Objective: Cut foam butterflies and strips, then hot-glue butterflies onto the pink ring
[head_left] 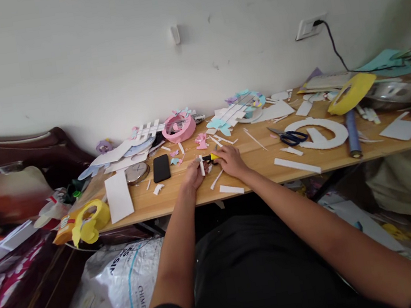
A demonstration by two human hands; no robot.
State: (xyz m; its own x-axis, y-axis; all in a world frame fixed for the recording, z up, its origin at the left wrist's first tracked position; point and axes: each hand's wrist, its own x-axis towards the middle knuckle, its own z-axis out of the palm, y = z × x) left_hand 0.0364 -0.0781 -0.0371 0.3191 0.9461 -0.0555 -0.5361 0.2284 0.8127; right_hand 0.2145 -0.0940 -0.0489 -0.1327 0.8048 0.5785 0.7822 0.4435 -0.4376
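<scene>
Near the front edge of the wooden table (146, 200), my left hand (194, 173) is closed on a small white strip (201, 165) that stands upright at its fingertips. My right hand (230, 160) is wrapped round a yellow and black cutter (212, 157), whose dark front end points left and meets the strip. Both hands are close together. Thin white scraps lie around them, one flat strip (231, 189) just below my right hand. Pink paper pieces (201, 140) are just behind the hands.
A black phone (161, 168) and a round tin (138, 173) lie to the left. Behind are a pink ring (179, 128) and blue paper shapes (220, 126). Dark-handled scissors (292, 137), a white ring (335, 132) and a blue roll (353, 134) are on the right.
</scene>
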